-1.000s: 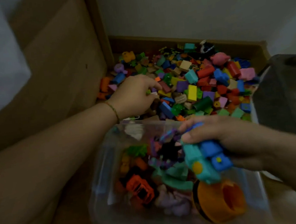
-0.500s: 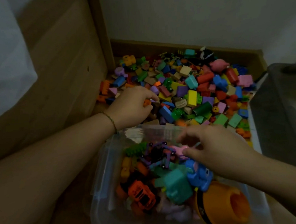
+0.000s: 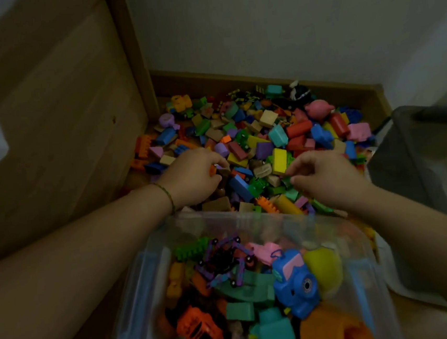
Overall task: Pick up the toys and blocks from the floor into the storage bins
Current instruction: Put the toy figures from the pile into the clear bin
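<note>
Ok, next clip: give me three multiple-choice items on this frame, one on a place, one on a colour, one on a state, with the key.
1. Where does the blue elephant toy lie?
A) on a shelf
B) in the clear storage bin
C) in a backpack

2. What colour is the toy truck in the bin?
A) orange
B) white
C) pink

3. What is the right hand doing?
A) lying flat in the bin
B) gripping the elephant
C) pinching a green block on the pile of blocks

Key:
1 B, it lies among other toys inside the clear walls.
2 A, its body is plainly orange.
3 C, thumb and fingertips meet on the block over the pile.
</note>
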